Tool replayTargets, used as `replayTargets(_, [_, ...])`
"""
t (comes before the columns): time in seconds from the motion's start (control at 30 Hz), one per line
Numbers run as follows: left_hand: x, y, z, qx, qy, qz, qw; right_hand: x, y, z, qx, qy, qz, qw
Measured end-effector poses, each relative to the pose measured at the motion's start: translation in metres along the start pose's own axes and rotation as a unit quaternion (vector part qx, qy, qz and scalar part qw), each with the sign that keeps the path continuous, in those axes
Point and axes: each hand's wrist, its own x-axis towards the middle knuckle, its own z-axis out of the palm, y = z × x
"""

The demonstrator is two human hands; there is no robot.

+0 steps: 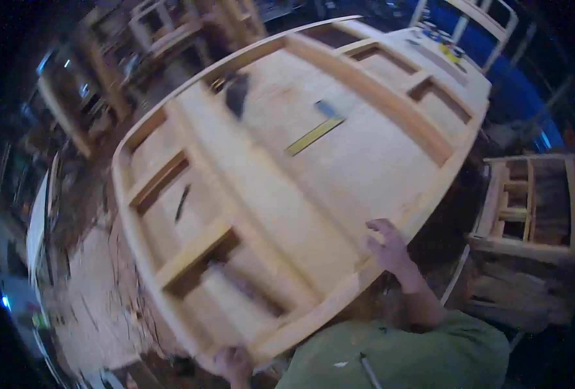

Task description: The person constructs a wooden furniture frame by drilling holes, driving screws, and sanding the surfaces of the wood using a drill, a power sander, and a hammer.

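Note:
A large wooden frame (235,175) with rounded edges, a pale backing panel and several crosspieces lies tilted across the view in front of me. At its near left corner my left hand (234,363) is closed over the rim, fingers curled. My right hand (389,249) is at the near right rim, fingers apart and slightly bent, with nothing in it. On the panel beyond it lies a yellow ruler-like strip (315,136), with a blue piece (328,109) at its far end. A slim dark tool (182,202) rests in a left compartment.
A blurred dark object (237,96) lies near the frame's far left side. Small items, some yellow (453,55), sit on its far right end. A smaller wooden frame (527,204) stands at right. Wooden chair-like frames (161,29) are behind, and scraps litter the floor (99,292) at left.

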Motion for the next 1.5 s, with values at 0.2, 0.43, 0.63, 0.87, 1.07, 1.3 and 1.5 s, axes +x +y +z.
replayTargets(0.2, [-0.015,0.061,-0.034,-0.202,0.030,-0.095,0.974,0.115,0.091,-0.083,-0.087,0.023,0.021,0.996])
replayTargets(0.43, [-0.005,0.037,0.029,-0.120,0.159,-0.234,0.952,0.148,0.119,-0.083,-0.126,-0.113,0.043,0.985])
replayTargets(0.63, [0.009,0.121,0.020,0.032,0.126,-0.285,0.950,0.145,0.130,-0.088,-0.165,-0.196,0.076,0.964])
replayTargets(0.87, [0.027,0.122,0.046,-0.129,0.234,-0.385,0.883,0.162,0.142,-0.081,-0.135,-0.288,0.009,0.948])
replayTargets(1.07, [0.198,0.292,0.050,-0.326,0.280,-0.033,0.902,0.306,0.138,-0.070,-0.099,-0.257,-0.034,0.961])
replayTargets(1.3, [0.421,0.403,0.066,-0.319,-0.018,-0.007,0.947,0.383,0.200,-0.001,-0.130,-0.023,-0.109,0.985])
replayTargets(1.5, [0.628,0.418,0.133,-0.150,-0.005,-0.083,0.985,0.385,0.198,-0.009,-0.153,-0.061,-0.086,0.983])
